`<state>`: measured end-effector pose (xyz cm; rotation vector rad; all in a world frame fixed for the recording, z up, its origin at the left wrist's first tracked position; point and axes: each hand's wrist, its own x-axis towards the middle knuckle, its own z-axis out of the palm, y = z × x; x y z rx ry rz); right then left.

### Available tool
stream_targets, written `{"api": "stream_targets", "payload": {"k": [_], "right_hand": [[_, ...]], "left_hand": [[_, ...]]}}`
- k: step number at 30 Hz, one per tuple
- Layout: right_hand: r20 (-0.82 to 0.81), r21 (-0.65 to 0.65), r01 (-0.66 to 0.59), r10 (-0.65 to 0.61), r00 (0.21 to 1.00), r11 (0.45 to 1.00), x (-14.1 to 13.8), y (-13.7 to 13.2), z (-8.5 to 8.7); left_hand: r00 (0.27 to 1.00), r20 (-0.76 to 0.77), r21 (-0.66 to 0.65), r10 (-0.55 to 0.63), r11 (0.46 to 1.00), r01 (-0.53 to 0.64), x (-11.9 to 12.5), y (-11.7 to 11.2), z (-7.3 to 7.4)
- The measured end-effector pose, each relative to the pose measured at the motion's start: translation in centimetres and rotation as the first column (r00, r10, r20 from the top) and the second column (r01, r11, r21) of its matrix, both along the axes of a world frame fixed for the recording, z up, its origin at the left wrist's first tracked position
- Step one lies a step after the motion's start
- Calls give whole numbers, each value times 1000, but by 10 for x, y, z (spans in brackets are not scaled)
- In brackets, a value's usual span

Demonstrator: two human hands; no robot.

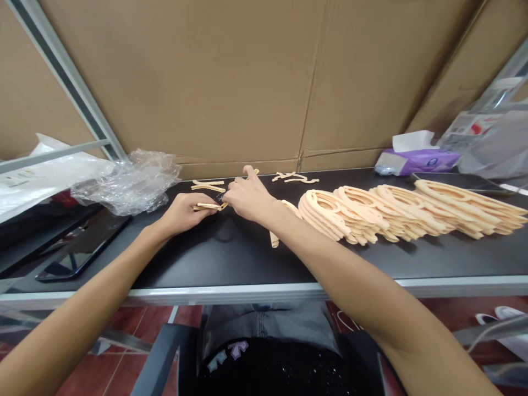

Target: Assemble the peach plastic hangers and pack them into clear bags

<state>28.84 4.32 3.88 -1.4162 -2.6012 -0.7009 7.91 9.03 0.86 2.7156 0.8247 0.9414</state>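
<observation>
My left hand (184, 212) is closed around thin, light beige strips (206, 207), whose ends stick out toward the right. Close beside it, my right hand (248, 198) grips a slim yellow tool (225, 205) with its tip at the strips; its exact kind is hard to make out. Behind my left hand lie a few loose beige strips (207, 187). Small curved beige scraps (295, 177) rest beyond my right hand. Under my right forearm, a beige piece (274, 239) is partly hidden.
Several overlapping stacks of flat beige pieces with oval holes (396, 212) spread along the right of the black table (185, 269). A purple tissue pack (429, 160) stands behind them. Crumpled clear plastic (136, 181) and a dark phone (84, 247) lie left. Cardboard (231, 82) walls the back.
</observation>
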Motion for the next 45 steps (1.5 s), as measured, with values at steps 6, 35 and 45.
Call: {"api": "stream_targets", "payload": {"k": [6, 35, 45], "right_hand": [[11, -30, -38, 38, 999, 999, 1, 0, -1], [97, -98, -23, 33, 995, 995, -7, -5, -1], [150, -53, -86, 93, 984, 995, -8, -3, 0]], "left_hand": [[1000, -18, -76, 19, 997, -20, 0, -1, -1], [986, -161, 56, -34, 998, 43, 4, 0, -2], [981, -190, 38, -33, 998, 41, 5, 2, 2]]}}
